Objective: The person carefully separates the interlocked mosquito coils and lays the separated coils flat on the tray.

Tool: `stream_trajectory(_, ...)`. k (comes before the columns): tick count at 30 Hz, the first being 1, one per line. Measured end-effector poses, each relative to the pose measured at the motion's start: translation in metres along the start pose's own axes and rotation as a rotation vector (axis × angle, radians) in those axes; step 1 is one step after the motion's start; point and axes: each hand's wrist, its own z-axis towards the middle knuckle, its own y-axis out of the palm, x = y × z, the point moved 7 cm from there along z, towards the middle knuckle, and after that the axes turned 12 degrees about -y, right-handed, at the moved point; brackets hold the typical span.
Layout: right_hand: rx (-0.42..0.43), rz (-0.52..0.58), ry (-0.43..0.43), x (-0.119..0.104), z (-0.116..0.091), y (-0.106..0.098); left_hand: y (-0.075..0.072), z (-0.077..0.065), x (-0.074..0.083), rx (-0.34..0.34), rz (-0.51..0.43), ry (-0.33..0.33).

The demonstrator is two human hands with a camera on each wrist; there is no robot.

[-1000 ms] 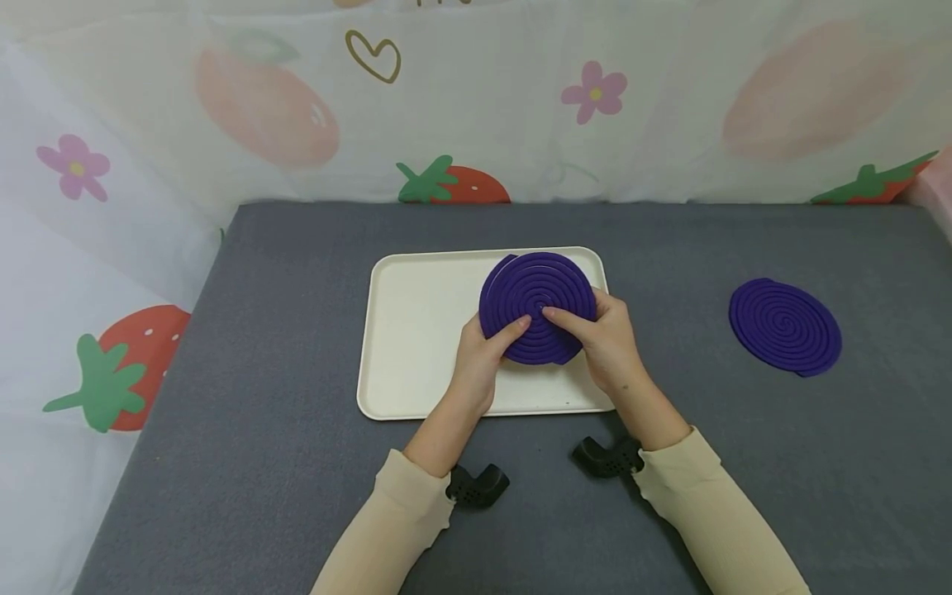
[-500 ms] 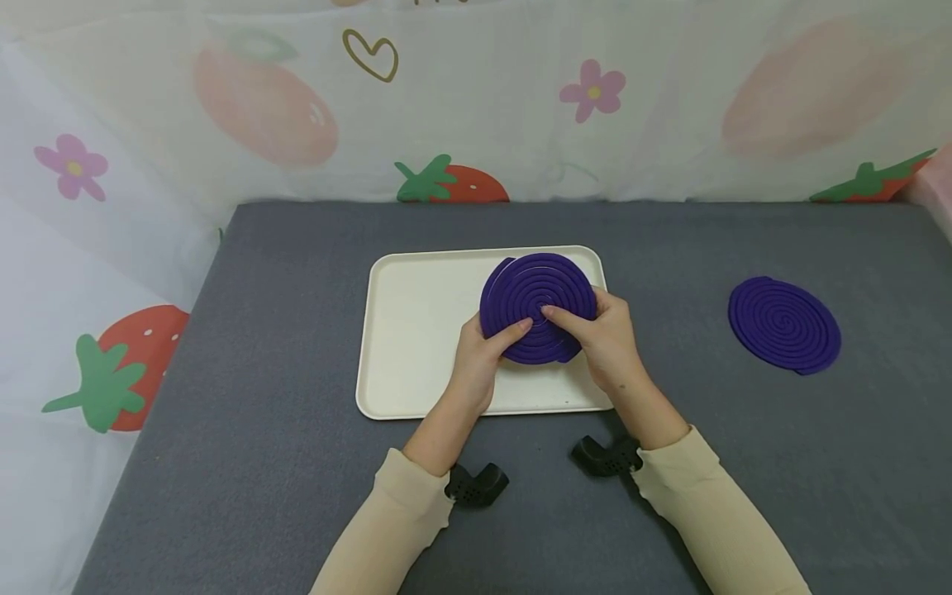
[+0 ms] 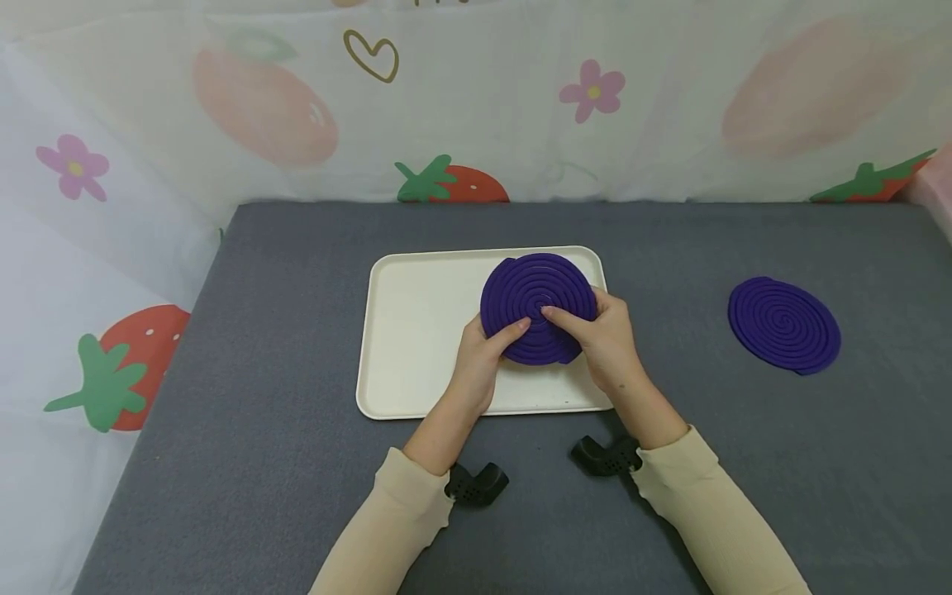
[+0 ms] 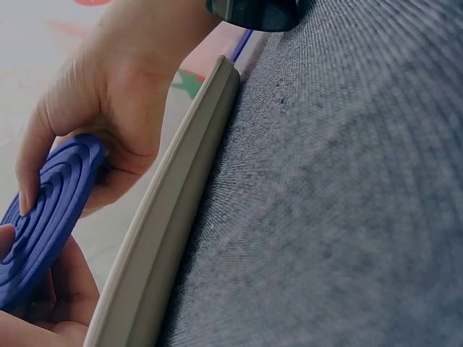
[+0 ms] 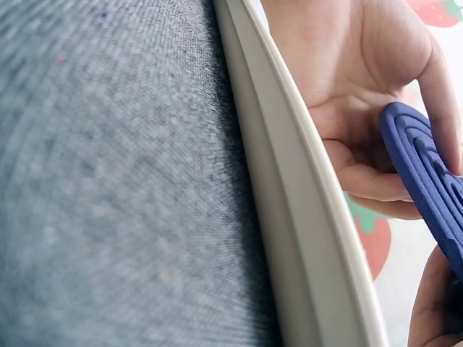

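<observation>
A round purple spiral mat [image 3: 537, 285] is held up over the right half of a cream tray [image 3: 416, 330], its ridged face towards the head camera. My left hand [image 3: 476, 355] grips its lower left edge, thumb lying on the face. On the lower right edge, my right hand [image 3: 610, 343] grips it too, with the thumb tip near the centre of the spiral. Fingers curl behind the mat [image 4: 65, 188] in the left wrist view, and the mat stands above the tray's rim [image 4: 166, 188]. From the head, the fingers behind it are hidden.
A second purple spiral mat [image 3: 784, 326] lies flat on the grey cloth-covered table [image 3: 669, 248], right of the tray. Behind the table's far edge hangs a white curtain [image 3: 483, 99] printed with strawberries and flowers. Black devices [image 3: 479, 486] are worn at both wrists.
Almost nothing differs. The held mat has shifted very slightly in both hands, while the hands, tray and second mat stay in place.
</observation>
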Motion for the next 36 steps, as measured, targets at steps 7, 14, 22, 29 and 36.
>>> stream_trajectory(7,-0.005,0.013,0.011,0.0002,-0.0005,0.0011,-0.0015,0.0002,-0.0015,0.021,-0.017,-0.023)
stream_trajectory(14,0.002,0.015,0.015,0.0007,-0.001,0.0006,-0.001,0.0011,-0.0034,0.008,-0.018,-0.032)
stream_trajectory(22,-0.009,-0.015,0.025,0.002,0.001,-0.0008,0.0008,0.0017,-0.0008,-0.026,-0.103,-0.027)
stream_trajectory(29,-0.008,0.006,0.043,0.0012,0.0044,-0.0035,0.0027,0.0038,0.0015,-0.049,-0.113,-0.02)
stream_trajectory(36,-0.012,0.004,0.077,0.0031,0.001,-0.0038,0.0005,0.0012,-0.0024,-0.004,-0.06,-0.06)
